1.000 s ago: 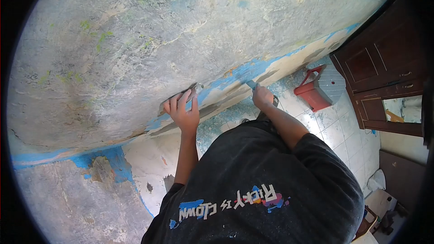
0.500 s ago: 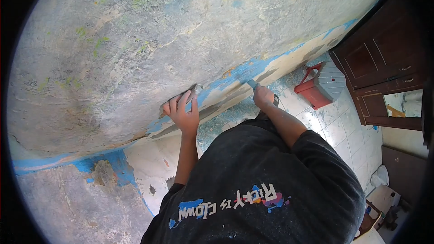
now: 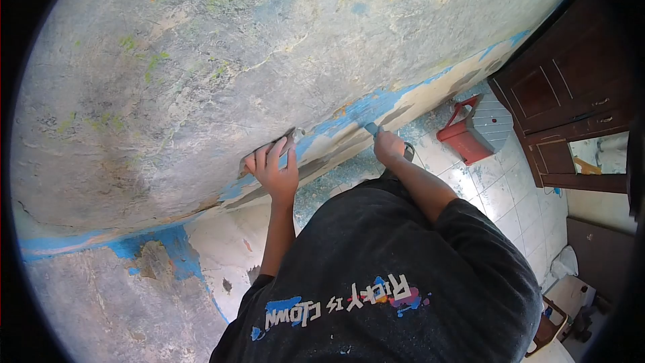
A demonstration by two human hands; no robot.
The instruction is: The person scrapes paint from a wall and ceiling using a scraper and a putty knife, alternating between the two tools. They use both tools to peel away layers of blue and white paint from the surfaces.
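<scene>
My right hand (image 3: 391, 147) is closed around a scraper (image 3: 371, 128), whose bluish-grey blade points at the lower wall. The handle is hidden inside my fist. Just above the blade, a strip of blue paint (image 3: 366, 105) shows between grey plaster and a cream-coloured band. Against the wall (image 3: 201, 87), to the left, my left hand (image 3: 274, 176) rests with its fingers apart, at a dark edge near the blue strip. I see nothing held in it.
A red stool (image 3: 465, 140) with a grey ribbed top stands on the tiled floor (image 3: 510, 188) to the right. Blue paint flakes litter the floor along the wall. Beyond is a dark wooden cabinet (image 3: 571, 74). Below left is another wall section with peeling paint (image 3: 158, 255).
My right hand and the scraper have shifted slightly left and down, with the blade a little lower by the blue strip. My left hand stays at nearly the same spot.
</scene>
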